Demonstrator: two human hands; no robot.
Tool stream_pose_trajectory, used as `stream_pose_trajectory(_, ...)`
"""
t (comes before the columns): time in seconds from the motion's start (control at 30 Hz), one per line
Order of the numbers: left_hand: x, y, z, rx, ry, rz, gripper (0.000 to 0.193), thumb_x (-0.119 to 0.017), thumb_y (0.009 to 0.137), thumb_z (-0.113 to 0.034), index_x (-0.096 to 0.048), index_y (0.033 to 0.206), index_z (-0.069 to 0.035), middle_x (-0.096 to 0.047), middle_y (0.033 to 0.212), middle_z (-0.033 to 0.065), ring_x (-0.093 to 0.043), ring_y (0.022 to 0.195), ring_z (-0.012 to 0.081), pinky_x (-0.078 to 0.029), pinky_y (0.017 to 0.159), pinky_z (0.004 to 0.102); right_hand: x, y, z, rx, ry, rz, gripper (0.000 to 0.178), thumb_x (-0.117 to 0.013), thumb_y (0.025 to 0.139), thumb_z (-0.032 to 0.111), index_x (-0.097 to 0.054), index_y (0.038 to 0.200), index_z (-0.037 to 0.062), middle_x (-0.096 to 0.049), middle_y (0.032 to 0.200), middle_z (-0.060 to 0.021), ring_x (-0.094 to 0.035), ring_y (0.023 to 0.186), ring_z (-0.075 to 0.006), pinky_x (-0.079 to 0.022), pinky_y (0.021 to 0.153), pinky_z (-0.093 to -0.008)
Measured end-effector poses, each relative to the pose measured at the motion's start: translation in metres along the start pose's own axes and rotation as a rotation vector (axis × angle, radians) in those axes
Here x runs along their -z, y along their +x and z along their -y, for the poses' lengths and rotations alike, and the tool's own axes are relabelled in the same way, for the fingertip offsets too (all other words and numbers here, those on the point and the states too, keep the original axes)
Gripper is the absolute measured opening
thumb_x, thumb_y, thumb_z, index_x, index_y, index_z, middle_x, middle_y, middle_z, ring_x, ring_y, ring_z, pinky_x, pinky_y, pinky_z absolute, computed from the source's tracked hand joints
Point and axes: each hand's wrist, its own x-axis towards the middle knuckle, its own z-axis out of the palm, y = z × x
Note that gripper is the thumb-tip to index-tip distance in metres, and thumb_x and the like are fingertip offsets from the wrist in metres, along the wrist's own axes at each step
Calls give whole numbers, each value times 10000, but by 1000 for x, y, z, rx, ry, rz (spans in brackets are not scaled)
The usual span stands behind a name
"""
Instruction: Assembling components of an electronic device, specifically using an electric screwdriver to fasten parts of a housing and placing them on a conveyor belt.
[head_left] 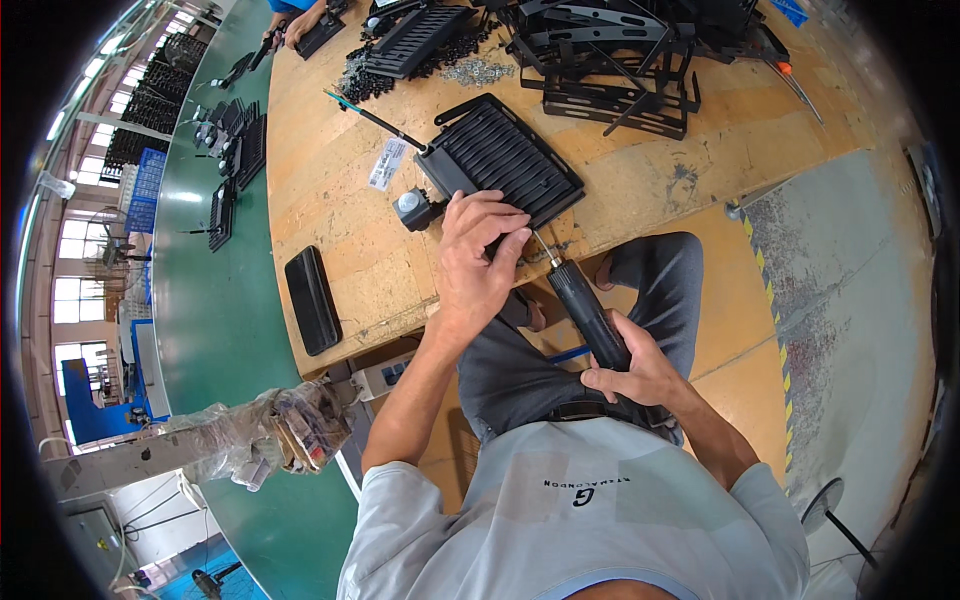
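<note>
A black finned floodlight (515,150) lies on the wooden workbench (330,200), fins upward. A motion sensor with a white dome (411,203) juts from its left side, and a black cable (378,120) with bared coloured wire ends runs from its far left corner. My left hand (478,250) is closed at the light's near edge, fingers bent over the housing; whatever lies under the fingertips is hidden. In my right hand (640,365) is a black electric screwdriver (590,315), tilted, its bit reaching the near edge beside my left thumb.
Black metal brackets (620,60) are heaped at the far right near a screwdriver with an orange-tipped handle (785,68). Loose screws (480,70) lie beside another black housing (420,40). A phone (312,300) rests at the left edge. Beyond runs a green conveyor (200,300); another person's hand (303,25) works there.
</note>
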Motion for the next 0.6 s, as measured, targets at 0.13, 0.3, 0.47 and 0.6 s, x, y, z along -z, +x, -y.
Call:
stream_pose_trajectory(0.13, -7, -2, -13, -66, 142, -115, 96, -784, 807, -29, -750, 897, -32, -715, 953, 82, -641, 1074, 291, -440, 1006, 442, -1, 0, 1, 13, 2, -7, 681, -836, 845, 230, -491, 1395, 29, -571, 792, -15, -541, 543, -72, -452, 492, -245)
stream_pose_trajectory(0.3, -12, -2, -24, -1, 177, -161, 103, -777, 792, -10, -722, 878, -25, -703, 928, 91, -649, 1023, 301, -442, 939, 422, 1, -2, 5, 28, -155, -54, 660, -835, 840, 225, -503, 1376, 28, -593, 815, -25, -551, 560, -72, -478, 538, -256)
stream_pose_trajectory(0.47, -20, -9, -20, 8, 171, -196, 98, -765, 806, -3, -710, 882, -33, -698, 925, 94, -650, 1031, 293, -435, 944, 427, 3, -5, 4, 0, 39, 10, 651, -800, 859, 173, -472, 1396, 5, -579, 800, -52, -580, 524, -121, -495, 542, -268)
stream_pose_trajectory(0.6, -23, -14, -20, 50, 147, -246, 102, -760, 819, -7, -704, 896, -43, -699, 923, 87, -653, 1053, 288, -420, 979, 459, 16, -4, 5, -181, 654, 286, 659, -776, 871, 211, -436, 1389, -14, -573, 779, -104, -607, 506, -181, -478, 468, -276)
